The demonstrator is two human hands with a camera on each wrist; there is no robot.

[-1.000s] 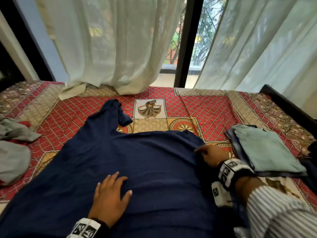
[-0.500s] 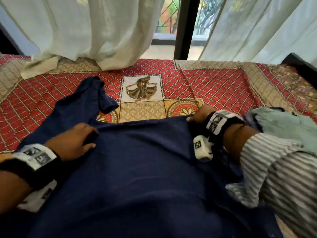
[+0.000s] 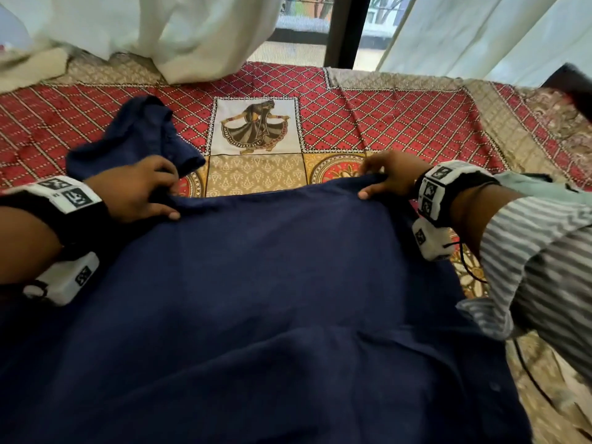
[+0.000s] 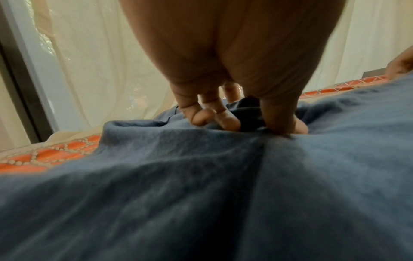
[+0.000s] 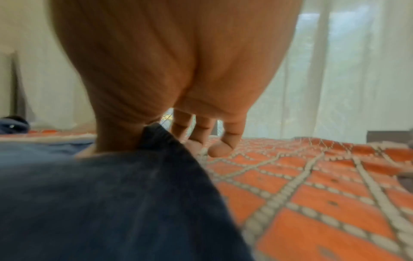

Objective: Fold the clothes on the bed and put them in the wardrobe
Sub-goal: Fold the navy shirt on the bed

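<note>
A large navy blue garment (image 3: 256, 299) lies spread over the red patterned bedspread (image 3: 400, 123), filling the near part of the head view. Its sleeve (image 3: 137, 136) sticks out at the far left. My left hand (image 3: 141, 190) pinches the garment's far edge on the left, beside the sleeve; in the left wrist view the fingers (image 4: 225, 121) and thumb bunch the blue cloth (image 4: 201, 176). My right hand (image 3: 389, 177) pinches the same edge at its right corner; the right wrist view shows the thumb (image 5: 116, 137) pressed on the cloth (image 5: 100, 203) and the other fingers curled above the bedspread (image 5: 312, 194).
A folded pale green garment (image 3: 544, 187) lies at the right, partly behind my striped sleeve (image 3: 544, 267). White curtains (image 3: 176, 33) hang over the bed's far edge, in front of a dark window frame (image 3: 349, 27). A dark bed frame corner (image 3: 573, 84) shows at the far right.
My left hand moved from the middle of the garment up to its far edge by the sleeve and took hold. The right hand shifted to the far right corner and gripped it. The view tilted down.
</note>
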